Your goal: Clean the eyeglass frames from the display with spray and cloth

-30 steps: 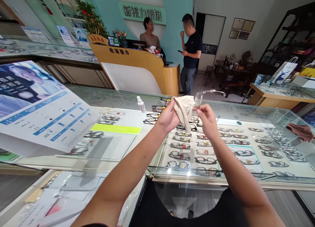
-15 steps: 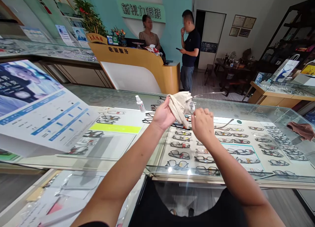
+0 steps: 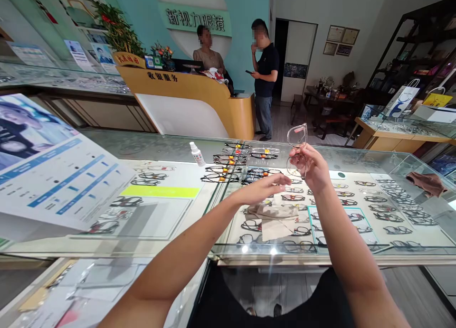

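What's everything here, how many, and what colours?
Glasses: one pair, clear, in right grip
Cloth: one, beige, on glass counter
Bottle: one, white, on counter
Other glasses: many, mostly dark, at counter
Second cloth: one, brown, counter's right
Card: one, blue-white, left
Desk: one, tan, back
Plant: one, green, desk's left
Sign: one, pale green, wall
People: two, brownish and dark tops, desk
Left grip: one, bare, near beige cloth
Right grip: one, bare, holding glasses

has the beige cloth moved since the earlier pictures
Yes: the beige cloth has left the left hand and come toward the near edge of the glass counter, judged against the white bottle.
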A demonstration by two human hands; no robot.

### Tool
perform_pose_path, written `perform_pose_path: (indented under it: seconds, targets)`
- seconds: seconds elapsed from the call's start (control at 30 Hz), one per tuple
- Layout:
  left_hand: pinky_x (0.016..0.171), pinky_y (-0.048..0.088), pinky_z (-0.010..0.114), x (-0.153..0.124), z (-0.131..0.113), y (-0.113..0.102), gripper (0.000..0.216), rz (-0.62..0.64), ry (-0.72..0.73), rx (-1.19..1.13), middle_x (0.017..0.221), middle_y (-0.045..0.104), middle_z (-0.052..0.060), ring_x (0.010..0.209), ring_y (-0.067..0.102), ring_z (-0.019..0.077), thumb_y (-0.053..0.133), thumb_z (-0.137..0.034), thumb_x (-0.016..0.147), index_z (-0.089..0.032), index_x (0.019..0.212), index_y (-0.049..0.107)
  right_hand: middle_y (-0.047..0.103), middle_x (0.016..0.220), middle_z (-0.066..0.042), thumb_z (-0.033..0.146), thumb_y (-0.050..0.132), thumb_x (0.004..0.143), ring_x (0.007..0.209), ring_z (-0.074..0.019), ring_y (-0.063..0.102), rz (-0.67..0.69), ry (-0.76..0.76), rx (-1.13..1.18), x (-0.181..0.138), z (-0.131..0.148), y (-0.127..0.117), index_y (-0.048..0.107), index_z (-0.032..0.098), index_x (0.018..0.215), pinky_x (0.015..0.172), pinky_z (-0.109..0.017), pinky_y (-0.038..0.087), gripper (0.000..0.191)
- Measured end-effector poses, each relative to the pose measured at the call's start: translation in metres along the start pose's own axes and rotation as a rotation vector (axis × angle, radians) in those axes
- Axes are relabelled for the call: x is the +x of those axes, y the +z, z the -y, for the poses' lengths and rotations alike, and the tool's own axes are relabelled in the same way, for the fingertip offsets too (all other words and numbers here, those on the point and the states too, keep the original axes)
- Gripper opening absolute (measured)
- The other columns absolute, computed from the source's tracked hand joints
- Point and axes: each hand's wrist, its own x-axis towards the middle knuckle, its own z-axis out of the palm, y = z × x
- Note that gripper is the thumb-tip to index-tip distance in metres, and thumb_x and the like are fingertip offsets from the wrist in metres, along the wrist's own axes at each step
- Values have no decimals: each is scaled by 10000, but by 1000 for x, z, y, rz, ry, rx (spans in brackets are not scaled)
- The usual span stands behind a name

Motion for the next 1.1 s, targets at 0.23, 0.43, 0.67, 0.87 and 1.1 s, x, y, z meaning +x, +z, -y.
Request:
perform_pose_path:
  seconds: [0.23,0.43,0.67,0.87,1.1]
  targets:
    - [548,222,314,4,1,-11,417,-349,224,-153,512,254,-40,510,228,116,520,-433,853,-236,548,314,686,806,-21,342,701,781,722,-136,559,5,50,39,1,-3,0,556,230,775,689,-264,466,183]
    - [537,164,301,3,-5,-13,569,-387,273,-216,493,202,-66,490,180,91,650,-594,807,-238,544,292,645,812,-32,403,638,800,689,-151,524,59,74,-82,1,-2,2,509,240,792,705,-307,476,208]
    - [540,167,305,1,-5,-20,634,-373,306,-209,468,208,-59,481,180,89,658,-642,827,-234,531,274,634,773,-31,362,673,765,729,-152,535,120,119,-16,3,-6,-1,569,223,761,695,-284,452,173]
    - [532,167,317,0,-6,-20,697,-450,335,-187,441,194,-54,461,194,88,658,-658,847,-231,502,229,654,764,-27,350,705,755,727,-147,563,172,164,16,3,-10,-1,594,213,776,690,-270,445,177]
    - [587,373,284,1,-9,-17,506,-588,367,-227,620,551,1,588,495,131,780,-670,778,-192,747,616,650,766,-33,391,711,747,738,-154,576,217,195,-34,3,-10,-2,586,212,768,704,-277,453,219]
